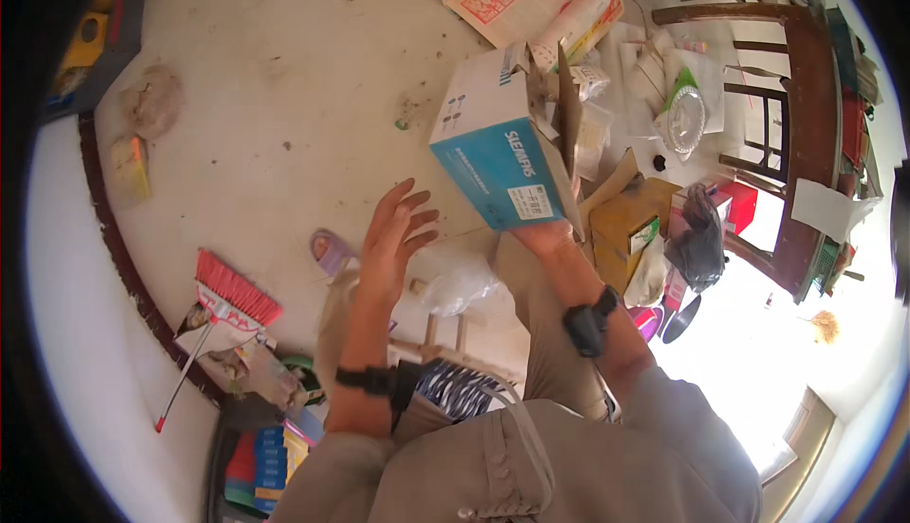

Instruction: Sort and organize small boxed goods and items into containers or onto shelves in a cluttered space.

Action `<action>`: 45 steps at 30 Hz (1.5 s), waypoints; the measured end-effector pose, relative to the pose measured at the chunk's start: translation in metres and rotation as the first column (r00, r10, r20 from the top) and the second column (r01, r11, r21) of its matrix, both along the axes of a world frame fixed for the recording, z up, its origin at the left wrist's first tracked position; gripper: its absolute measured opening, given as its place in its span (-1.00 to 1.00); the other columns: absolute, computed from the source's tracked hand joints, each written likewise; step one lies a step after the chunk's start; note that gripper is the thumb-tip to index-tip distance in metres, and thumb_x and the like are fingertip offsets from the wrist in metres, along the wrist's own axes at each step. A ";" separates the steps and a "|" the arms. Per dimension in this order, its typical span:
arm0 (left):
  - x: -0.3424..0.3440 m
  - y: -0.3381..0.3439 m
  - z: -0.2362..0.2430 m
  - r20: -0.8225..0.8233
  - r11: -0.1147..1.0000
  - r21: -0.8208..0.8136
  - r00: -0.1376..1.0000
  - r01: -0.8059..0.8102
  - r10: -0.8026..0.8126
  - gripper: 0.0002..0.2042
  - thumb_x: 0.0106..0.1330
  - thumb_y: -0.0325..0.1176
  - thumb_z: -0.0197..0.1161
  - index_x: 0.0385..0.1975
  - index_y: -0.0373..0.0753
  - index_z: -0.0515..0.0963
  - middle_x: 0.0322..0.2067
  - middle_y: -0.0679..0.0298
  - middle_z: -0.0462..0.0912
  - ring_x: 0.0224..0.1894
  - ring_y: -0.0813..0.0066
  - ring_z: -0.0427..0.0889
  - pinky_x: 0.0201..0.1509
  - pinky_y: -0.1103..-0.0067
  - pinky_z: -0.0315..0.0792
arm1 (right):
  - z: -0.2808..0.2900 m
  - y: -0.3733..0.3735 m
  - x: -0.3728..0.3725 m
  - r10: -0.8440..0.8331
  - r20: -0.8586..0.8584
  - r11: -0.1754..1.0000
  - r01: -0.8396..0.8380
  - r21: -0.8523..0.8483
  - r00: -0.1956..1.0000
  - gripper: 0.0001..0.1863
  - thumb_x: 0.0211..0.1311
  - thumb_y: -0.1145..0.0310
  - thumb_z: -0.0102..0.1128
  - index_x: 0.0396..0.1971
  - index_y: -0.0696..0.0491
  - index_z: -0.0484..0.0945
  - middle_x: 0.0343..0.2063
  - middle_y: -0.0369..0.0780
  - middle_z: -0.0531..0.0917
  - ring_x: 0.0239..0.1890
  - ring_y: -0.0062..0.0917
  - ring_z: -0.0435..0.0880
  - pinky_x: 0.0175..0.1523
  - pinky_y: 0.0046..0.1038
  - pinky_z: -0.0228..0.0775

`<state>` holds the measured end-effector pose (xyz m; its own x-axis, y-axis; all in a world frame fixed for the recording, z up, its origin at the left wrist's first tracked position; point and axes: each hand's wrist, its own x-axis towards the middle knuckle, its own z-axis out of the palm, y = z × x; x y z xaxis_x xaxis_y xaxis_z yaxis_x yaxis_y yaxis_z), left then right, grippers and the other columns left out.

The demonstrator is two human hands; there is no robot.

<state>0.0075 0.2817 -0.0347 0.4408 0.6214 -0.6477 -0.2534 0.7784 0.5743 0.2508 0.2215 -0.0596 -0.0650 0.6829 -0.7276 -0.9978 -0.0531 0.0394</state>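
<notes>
A teal and white cardboard box [488,167] is held up in front of me, tilted, with its flaps loose on the right side. My right hand [550,237] grips it at its near lower edge; the fingers are mostly hidden behind the box. Its inside cannot be seen. To the left of the box, my left hand [389,231] is raised with fingers apart and nothing in it. A band circles each of my forearms near the wrist.
Plastic packaging, papers and an opened brown carton [621,224] crowd the right side, beside a dark wooden table [815,125]. A red broom [237,291] lies at left. A purple slipper [330,252] and a clear plastic bag [458,286] are on the floor near my legs.
</notes>
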 end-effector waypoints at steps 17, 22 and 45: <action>-0.183 -0.029 0.225 -0.133 0.928 0.008 0.919 -0.374 0.371 -0.45 0.40 -0.10 0.11 0.33 -0.12 0.21 0.20 0.08 0.39 0.19 0.23 0.43 0.19 0.30 0.39 | 0.275 0.053 -0.094 0.302 0.156 0.949 -0.313 0.045 0.940 -0.35 0.19 -0.16 0.06 0.21 -0.09 0.37 0.15 -0.21 0.47 0.10 -0.29 0.48 0.21 -0.12 0.31; -0.193 -0.038 0.314 0.019 0.947 0.193 0.966 -0.258 0.259 -0.31 0.38 -0.04 0.14 0.43 -0.01 -0.02 0.30 0.19 0.28 0.26 0.21 0.34 0.22 0.18 0.36 | 0.353 0.065 -0.163 0.284 0.480 0.946 -0.324 0.000 0.830 -0.57 0.22 0.23 0.22 0.07 -0.04 0.41 0.05 -0.22 0.52 0.10 -0.28 0.48 0.20 -0.15 0.35; -0.412 0.068 0.605 0.624 0.320 0.418 0.525 -0.850 0.579 -0.22 0.25 0.33 0.02 0.39 0.02 0.13 0.32 0.38 0.26 0.34 0.33 0.23 0.41 0.24 0.15 | 0.654 0.160 -0.531 -0.350 0.927 0.558 -0.765 0.321 0.134 0.36 -0.27 0.33 0.58 0.40 0.19 -0.35 0.28 -0.04 0.03 0.37 -0.27 0.08 0.41 -0.26 -0.02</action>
<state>-0.4043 0.3496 0.5707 -0.3245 0.9398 0.1072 -0.7706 -0.3284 0.5462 -0.2801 0.3812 0.5939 -0.0731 0.9514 0.2991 -0.1180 0.2896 -0.9499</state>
